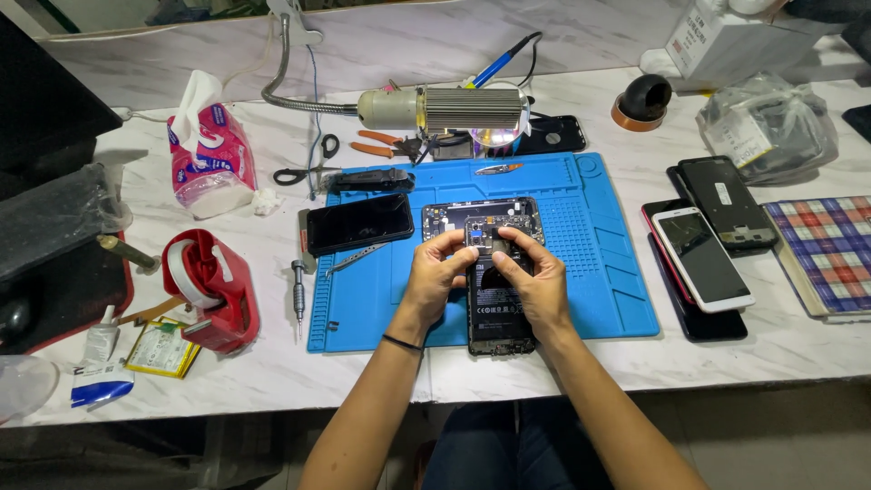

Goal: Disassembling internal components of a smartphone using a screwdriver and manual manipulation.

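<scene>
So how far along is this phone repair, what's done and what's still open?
Done: the phone lies face down on the blue mat with its back cover off, battery and board exposed. In hand: the left hand and right hand pinch at a small part near the top of the board. Left: the phone is still open, and the tweezers and screwdriver lie unused beside it.

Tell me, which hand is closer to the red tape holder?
Left. The left hand is on the open phone, on the side toward the red tape holder. The right hand sits farther away, on the phone's other side.
</scene>
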